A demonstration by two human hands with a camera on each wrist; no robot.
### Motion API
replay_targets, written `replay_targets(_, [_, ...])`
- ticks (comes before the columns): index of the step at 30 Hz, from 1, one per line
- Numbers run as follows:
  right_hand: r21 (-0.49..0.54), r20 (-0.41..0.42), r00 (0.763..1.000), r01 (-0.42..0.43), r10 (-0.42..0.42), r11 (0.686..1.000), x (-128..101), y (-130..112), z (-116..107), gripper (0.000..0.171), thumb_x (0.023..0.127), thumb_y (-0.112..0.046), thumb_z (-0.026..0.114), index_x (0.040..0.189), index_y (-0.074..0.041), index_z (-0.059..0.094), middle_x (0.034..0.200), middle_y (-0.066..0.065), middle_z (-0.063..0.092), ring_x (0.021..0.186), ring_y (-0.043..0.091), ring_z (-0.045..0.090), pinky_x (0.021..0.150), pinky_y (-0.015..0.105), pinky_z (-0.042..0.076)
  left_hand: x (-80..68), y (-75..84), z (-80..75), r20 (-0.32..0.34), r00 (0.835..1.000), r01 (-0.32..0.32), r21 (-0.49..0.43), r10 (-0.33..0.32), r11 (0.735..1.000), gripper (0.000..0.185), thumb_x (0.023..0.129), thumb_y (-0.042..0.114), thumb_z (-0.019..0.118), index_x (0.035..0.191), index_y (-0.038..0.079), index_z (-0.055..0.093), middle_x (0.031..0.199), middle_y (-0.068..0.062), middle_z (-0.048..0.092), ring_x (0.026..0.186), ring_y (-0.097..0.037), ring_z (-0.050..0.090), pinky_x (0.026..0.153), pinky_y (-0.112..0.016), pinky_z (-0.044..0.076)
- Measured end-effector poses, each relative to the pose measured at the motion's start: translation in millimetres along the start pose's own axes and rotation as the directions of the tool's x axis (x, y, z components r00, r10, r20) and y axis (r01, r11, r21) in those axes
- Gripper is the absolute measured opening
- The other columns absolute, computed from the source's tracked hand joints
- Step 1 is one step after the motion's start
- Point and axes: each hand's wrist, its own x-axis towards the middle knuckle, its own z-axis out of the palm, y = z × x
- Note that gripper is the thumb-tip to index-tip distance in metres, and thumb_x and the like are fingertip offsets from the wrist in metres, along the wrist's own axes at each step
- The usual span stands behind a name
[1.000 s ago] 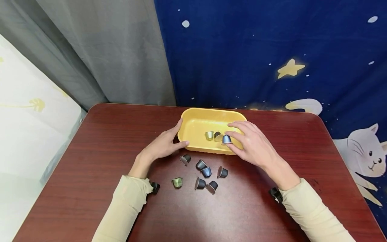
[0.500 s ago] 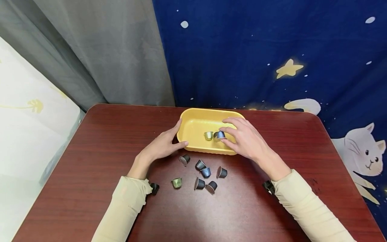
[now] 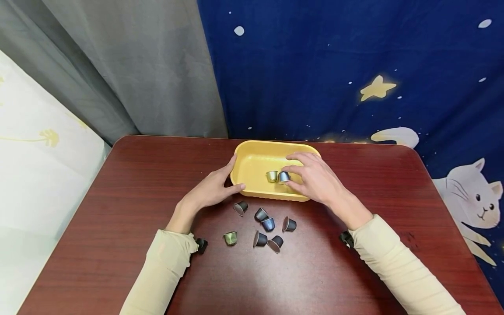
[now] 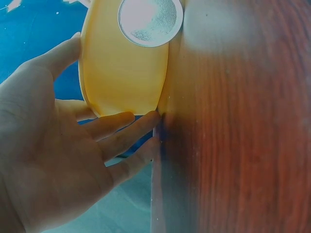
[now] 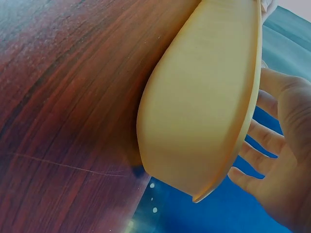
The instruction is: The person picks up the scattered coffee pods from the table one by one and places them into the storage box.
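Note:
In the head view my left hand [image 3: 212,184] holds the left end of a yellow plastic tray [image 3: 252,153], thumb on its near rim, fingers against the end wall. My right hand [image 3: 320,180] reaches over the right side and pinches a blue coffee capsule [image 3: 284,176] between thumb and index finger, low inside the tray. Beside it a gold capsule [image 3: 271,176] lies on the tray floor. A dark capsule there is largely hidden behind the blue one. In the right wrist view the tray's outer wall [image 5: 194,107] hides the right fingertips and capsule.
Several loose capsules lie on the brown table [image 3: 315,271] before the tray, among them a green capsule [image 3: 230,238], a dark blue capsule [image 3: 268,224] and a black capsule [image 3: 289,224]. One capsule's foil lid [image 4: 150,22] fills the top of the left wrist view. Curtains [image 3: 283,78] hang behind.
My right hand has moved left and into the tray with the blue capsule, bringing it over the dark capsule beside the gold one. My left hand stays on the tray's end.

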Motion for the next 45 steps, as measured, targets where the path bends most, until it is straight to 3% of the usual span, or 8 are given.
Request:
replay_targets(18, [-0.022, 0.087, 0.996, -0.013, 0.015, 1.0, 31.8, -11.3, 12.4, 0.033, 0.086, -0.041, 0.077, 0.11, -0.018, 0.077, 0.128, 0.012, 0.063, 0.122, 0.032, 0.055, 0.106, 0.048, 0.039, -0.2, 1.7, -1.5, 0.009, 1.0, 0.014, -0.01, -0.014, 1.0, 0.097, 0.092, 0.061, 0.058, 0.16, 0.026, -0.001, 0.163, -0.002, 0.02, 0.145, -0.02, 0.03, 0.116, -0.042, 0.029])
replay_targets(45, [-0.019, 0.224, 0.971, -0.077, 0.079, 0.997, 36.5, -13.3, 32.2, 0.036, 0.089, -0.047, 0.072, 0.114, -0.023, 0.077, 0.134, 0.01, 0.061, 0.129, 0.03, 0.05, 0.112, 0.05, 0.033, -0.3, 0.6, -0.4, 0.016, 1.0, 0.006, -0.009, -0.006, 1.0, 0.097, 0.092, 0.064, 0.056, 0.161, 0.025, -0.001, 0.163, -0.003, 0.02, 0.145, -0.021, 0.031, 0.116, -0.043, 0.029])
